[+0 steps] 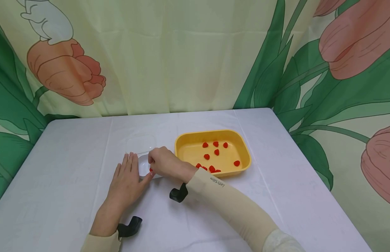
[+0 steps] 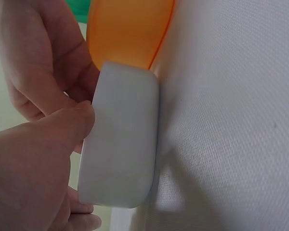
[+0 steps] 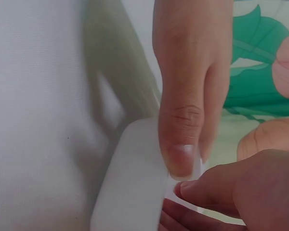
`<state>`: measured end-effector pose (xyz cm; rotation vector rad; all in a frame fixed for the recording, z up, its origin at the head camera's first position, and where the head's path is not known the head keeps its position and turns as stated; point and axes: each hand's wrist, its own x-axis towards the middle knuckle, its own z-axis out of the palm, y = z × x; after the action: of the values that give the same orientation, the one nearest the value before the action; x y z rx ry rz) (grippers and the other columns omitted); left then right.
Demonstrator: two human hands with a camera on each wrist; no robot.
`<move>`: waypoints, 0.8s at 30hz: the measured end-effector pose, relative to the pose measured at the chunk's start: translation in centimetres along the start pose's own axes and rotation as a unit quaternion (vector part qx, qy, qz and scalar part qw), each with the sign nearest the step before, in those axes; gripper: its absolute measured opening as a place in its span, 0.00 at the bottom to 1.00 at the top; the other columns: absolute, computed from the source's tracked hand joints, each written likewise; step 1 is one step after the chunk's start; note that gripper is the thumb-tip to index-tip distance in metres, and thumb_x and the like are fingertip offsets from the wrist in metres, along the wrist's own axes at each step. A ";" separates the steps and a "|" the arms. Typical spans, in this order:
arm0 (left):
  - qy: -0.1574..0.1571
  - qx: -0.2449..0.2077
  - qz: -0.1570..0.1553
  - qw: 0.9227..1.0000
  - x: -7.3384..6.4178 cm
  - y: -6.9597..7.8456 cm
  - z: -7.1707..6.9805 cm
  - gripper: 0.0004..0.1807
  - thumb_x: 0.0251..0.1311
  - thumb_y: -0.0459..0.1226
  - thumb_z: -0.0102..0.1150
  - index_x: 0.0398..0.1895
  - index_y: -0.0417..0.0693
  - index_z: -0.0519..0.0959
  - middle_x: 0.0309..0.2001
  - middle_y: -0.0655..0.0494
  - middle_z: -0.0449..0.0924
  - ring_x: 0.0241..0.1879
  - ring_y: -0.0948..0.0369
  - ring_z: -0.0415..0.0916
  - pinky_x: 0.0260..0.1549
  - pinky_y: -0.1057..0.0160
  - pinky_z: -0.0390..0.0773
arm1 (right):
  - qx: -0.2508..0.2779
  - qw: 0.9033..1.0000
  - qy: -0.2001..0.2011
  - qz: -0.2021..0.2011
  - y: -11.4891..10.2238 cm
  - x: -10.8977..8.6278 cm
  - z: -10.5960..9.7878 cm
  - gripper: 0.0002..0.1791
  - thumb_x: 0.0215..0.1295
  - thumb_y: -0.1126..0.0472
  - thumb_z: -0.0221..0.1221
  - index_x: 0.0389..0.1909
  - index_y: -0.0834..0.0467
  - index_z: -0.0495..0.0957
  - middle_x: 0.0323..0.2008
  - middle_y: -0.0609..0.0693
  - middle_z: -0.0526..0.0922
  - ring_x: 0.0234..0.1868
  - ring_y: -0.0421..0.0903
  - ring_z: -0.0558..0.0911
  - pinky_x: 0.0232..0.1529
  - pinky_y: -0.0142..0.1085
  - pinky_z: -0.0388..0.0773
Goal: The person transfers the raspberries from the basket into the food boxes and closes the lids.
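A small white container [image 1: 143, 165] stands on the table, left of a yellow tray [image 1: 227, 133]. My left hand [image 1: 127, 178] lies along its left side with straight fingers, and the thumb touches the near rim. In the left wrist view that thumb rests on the edge of the white container [image 2: 123, 139]. My right hand [image 1: 164, 162] reaches over the container's right side, fingers curled down into it. At its fingertips shows a red piece [image 1: 151, 169], mostly hidden. In the right wrist view my right hand [image 3: 188, 101] points thumb-down at the container's rim.
Several small red pieces [image 1: 216, 152] lie in the yellow tray, some near its front wall, partly behind my right forearm. A faint clear edge shows behind the white container. A white cloth [image 1: 72, 157] covers the table, and a patterned curtain [image 1: 182, 70] hangs behind.
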<state>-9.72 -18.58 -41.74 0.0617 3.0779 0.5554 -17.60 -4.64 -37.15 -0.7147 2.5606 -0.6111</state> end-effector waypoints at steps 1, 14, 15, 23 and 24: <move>0.000 0.000 0.000 1.000 0.0 0.0 0.0 0.52 0.66 0.57 0.53 0.75 0.26 0.45 0.76 0.27 0.45 0.77 0.36 0.40 0.73 0.33 0.45 | 0.000 1.000 0.002 -0.005 0.0 -0.1 -0.1 0.08 0.70 0.65 0.55 0.44 0.59 0.81 0.33 0.46 0.85 0.32 0.39 0.78 0.32 0.23 0.75; -0.006 -0.007 0.001 1.000 0.1 -0.1 -0.2 0.55 0.67 0.62 0.48 0.75 0.26 0.42 0.76 0.28 0.44 0.77 0.36 0.39 0.72 0.33 0.45 | 0.048 0.995 0.046 -0.073 1.2 -1.1 -2.6 0.13 0.71 0.66 0.53 0.51 0.60 0.82 0.44 0.50 0.86 0.41 0.42 0.80 0.45 0.25 0.79; -0.005 -0.009 0.003 1.000 0.1 -0.2 -0.2 0.54 0.67 0.61 0.49 0.75 0.26 0.42 0.76 0.27 0.44 0.77 0.36 0.40 0.72 0.33 0.45 | 0.059 0.994 0.047 -0.074 1.4 -1.2 -2.8 0.13 0.71 0.65 0.53 0.51 0.61 0.81 0.44 0.50 0.86 0.41 0.42 0.80 0.45 0.25 0.79; 0.010 -0.022 0.009 1.000 0.0 -0.1 -0.1 0.53 0.67 0.57 0.53 0.75 0.24 0.43 0.76 0.26 0.44 0.77 0.34 0.40 0.72 0.33 0.47 | 0.126 0.988 0.053 -0.068 2.9 -2.4 -4.3 0.13 0.73 0.63 0.52 0.52 0.61 0.80 0.44 0.53 0.85 0.41 0.45 0.82 0.42 0.28 0.81; 0.015 -0.022 0.011 1.000 -0.1 -0.1 -0.1 0.53 0.67 0.56 0.53 0.75 0.24 0.43 0.75 0.26 0.45 0.76 0.34 0.41 0.72 0.33 0.47 | 0.137 0.987 0.053 -0.068 3.2 -2.5 -4.5 0.13 0.73 0.63 0.52 0.52 0.61 0.79 0.45 0.54 0.85 0.41 0.46 0.83 0.42 0.28 0.82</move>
<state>-9.67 -18.71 -41.63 0.0867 3.0953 0.6291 -19.04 0.53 -34.44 -0.7804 2.4667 -1.0488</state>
